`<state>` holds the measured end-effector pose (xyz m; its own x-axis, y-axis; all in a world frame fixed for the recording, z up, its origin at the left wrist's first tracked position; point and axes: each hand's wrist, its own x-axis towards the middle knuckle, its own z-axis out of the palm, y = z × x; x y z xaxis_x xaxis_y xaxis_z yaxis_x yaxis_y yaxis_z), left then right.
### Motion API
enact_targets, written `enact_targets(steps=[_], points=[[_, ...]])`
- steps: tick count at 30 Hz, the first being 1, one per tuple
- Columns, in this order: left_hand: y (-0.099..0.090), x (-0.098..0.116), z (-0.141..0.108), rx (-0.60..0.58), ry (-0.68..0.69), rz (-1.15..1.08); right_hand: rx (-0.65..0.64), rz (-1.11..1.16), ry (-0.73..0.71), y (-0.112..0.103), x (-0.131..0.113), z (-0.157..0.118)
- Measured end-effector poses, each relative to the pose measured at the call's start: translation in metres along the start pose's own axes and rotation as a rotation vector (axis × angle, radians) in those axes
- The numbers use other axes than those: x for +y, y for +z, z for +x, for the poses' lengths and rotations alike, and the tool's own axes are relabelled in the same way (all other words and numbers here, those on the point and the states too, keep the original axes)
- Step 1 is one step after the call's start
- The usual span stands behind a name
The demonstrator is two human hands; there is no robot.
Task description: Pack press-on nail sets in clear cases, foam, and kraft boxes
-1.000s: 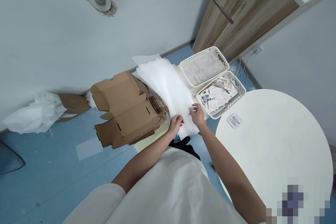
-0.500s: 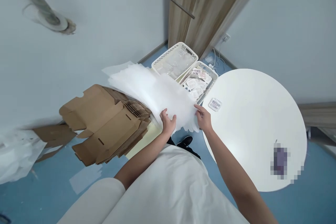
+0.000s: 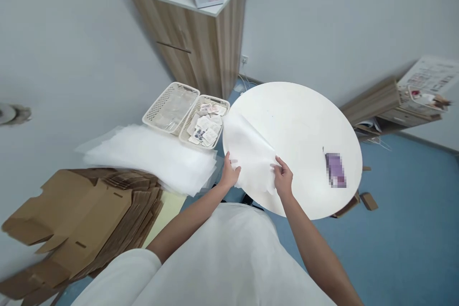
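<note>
Between my hands, over the near left part of the round white table (image 3: 308,119), is a thin white sheet (image 3: 247,148). My left hand (image 3: 230,172) grips its left edge, the thumb on top. My right hand (image 3: 282,175) pinches its right edge. The sheet bends, and its far corner lies over the table's left rim. A stack of similar white sheets (image 3: 147,153) lies to the left, apart from my hands. The small clear packet seen earlier on the table is not visible; the sheet may cover it.
Folded brown cardboard boxes (image 3: 89,220) are piled at the lower left. Two white baskets (image 3: 154,110) with packets stand beyond the sheets, before a wooden cabinet (image 3: 204,52). A blurred purple object (image 3: 336,170) lies on the table's right part. A shelf (image 3: 383,105) stands far right.
My view has turned right. Both hands have moved from the sheet stack to the round table with a white sheet, now separate from the stack.
</note>
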<state>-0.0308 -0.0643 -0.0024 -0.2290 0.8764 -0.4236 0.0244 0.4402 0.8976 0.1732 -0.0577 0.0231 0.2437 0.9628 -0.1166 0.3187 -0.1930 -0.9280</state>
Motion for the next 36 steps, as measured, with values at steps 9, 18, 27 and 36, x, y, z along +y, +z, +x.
enact_targets(steps=[9,18,27,36], points=[[0.071,0.012,0.006,-0.212,0.261,0.365,0.002,-0.146,0.038,-0.089,0.064,-0.005],[0.103,-0.010,0.006,-0.286,0.296,0.825,-0.161,-0.443,-0.014,-0.106,0.104,-0.013],[0.107,-0.005,-0.006,-0.264,0.523,1.076,-0.191,-0.760,-0.283,-0.109,0.107,-0.005],[0.114,-0.009,0.000,-0.442,0.510,1.202,-0.270,-0.799,-0.237,-0.110,0.108,0.006]])
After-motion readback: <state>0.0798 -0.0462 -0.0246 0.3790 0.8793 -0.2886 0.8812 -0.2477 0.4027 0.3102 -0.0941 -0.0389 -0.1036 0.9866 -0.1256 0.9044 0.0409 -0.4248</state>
